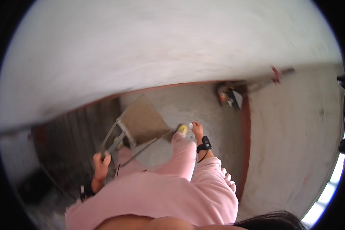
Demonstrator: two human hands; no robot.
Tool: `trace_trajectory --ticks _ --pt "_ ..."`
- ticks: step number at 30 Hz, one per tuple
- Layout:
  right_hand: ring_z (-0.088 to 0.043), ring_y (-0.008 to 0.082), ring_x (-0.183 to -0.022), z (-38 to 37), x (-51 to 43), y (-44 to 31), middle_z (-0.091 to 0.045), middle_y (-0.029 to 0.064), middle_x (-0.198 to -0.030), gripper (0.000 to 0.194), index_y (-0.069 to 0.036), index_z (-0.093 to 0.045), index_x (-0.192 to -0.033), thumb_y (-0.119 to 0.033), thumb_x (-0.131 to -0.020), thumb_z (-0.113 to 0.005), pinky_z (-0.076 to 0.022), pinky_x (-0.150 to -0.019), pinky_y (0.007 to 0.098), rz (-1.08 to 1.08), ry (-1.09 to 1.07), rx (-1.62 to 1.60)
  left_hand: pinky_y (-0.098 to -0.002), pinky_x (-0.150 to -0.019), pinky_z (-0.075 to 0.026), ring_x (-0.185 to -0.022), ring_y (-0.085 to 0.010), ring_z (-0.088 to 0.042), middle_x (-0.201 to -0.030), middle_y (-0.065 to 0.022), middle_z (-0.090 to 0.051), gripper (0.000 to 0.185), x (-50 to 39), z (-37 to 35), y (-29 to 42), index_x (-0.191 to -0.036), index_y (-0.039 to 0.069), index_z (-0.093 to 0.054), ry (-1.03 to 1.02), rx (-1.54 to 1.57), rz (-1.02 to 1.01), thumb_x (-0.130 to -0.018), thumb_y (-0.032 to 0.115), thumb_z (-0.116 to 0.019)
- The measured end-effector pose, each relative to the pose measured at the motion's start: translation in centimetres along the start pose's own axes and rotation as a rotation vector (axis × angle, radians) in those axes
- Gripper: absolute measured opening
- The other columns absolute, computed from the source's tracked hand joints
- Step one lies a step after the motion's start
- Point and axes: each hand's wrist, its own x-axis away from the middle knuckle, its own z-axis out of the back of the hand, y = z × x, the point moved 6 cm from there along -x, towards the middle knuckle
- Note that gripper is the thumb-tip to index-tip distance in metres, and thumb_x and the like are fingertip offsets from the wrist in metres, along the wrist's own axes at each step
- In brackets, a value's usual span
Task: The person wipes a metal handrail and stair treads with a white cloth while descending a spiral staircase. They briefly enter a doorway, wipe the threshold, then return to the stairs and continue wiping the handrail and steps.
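Observation:
My left hand (101,164), at the lower left, is closed around the end of a thin metal frame (112,130). That frame joins a square brownish panel (143,119), which is tilted above the floor in front of my legs; what the whole object is, I cannot tell. My right hand (197,128) pinches a small white item (191,126) between its fingers, beside my yellow shoe (182,129). A black band with a cable sits around each wrist.
A pale wall (166,51) with a red-brown base strip runs across the front, and another wall (287,129) stands at the right. Blurred odds and ends (231,97) lie in the far corner of the concrete floor (215,120). Dark stairs-like ridges (77,138) are at the left.

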Motion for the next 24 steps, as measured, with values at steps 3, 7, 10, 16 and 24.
trace_trajectory --ticks 3,7,10,16,24 --pt "-0.062 0.0172 -0.079 -6.6 10.7 4.5 -0.068 0.0088 -0.091 0.029 -0.007 -0.067 -0.108 -0.027 -0.089 -0.057 -0.0497 -0.068 0.0337 -0.043 -0.126 0.042 -0.0279 -0.048 -0.029 -0.056 -0.0046 -0.037 -0.055 0.0015 -0.040 0.023 6.8 6.2 -11.0 -0.065 0.002 -0.047 0.005 -0.055 -0.042 -0.082 0.010 -0.059" --pt "-0.060 0.0213 -0.091 -19.2 24.9 4.9 -0.063 0.0123 -0.105 0.034 -0.002 -0.060 -0.115 -0.024 -0.089 -0.057 -0.0484 -0.076 0.0365 0.000 -0.327 -0.041 -0.0303 -0.047 -0.028 -0.054 -0.0062 -0.034 -0.053 0.0003 -0.036 0.032 16.6 17.1 -24.8 -0.061 0.000 -0.045 0.155 0.128 0.062 -0.081 0.017 -0.064" --pt "-0.058 0.0209 -0.093 -30.2 36.8 2.4 -0.061 0.0109 -0.100 0.033 0.000 -0.058 -0.110 -0.021 -0.085 -0.061 -0.0464 -0.079 0.0346 0.311 -0.577 0.087 -0.0292 -0.046 -0.028 -0.055 -0.0049 -0.034 -0.053 0.0036 -0.036 0.038 25.2 25.7 -33.6 -0.060 0.000 -0.043 0.353 0.197 0.084 -0.083 0.021 -0.065" --pt "-0.055 0.0154 -0.082 -51.9 52.1 0.4 -0.059 0.0056 -0.092 0.026 0.000 -0.056 -0.102 -0.010 -0.078 -0.063 -0.0432 -0.069 0.0272 0.111 -0.904 0.067 -0.0300 -0.042 -0.030 -0.047 -0.0052 -0.039 -0.050 0.0028 -0.042 0.041 40.3 41.0 -50.9 -0.061 0.000 -0.050 0.905 0.343 0.222 -0.087 0.027 -0.066" --pt "-0.060 0.0227 -0.091 -62.2 59.5 -22.1 -0.060 0.0100 -0.100 0.022 0.000 -0.057 -0.105 -0.006 -0.083 -0.057 -0.0500 -0.077 0.0303 0.455 -1.170 0.260 -0.0287 -0.045 -0.031 -0.048 -0.0067 -0.040 -0.050 0.0025 -0.043 0.045 42.6 48.2 -50.4 -0.059 0.001 -0.050 1.478 0.526 0.405 -0.090 0.031 -0.064"
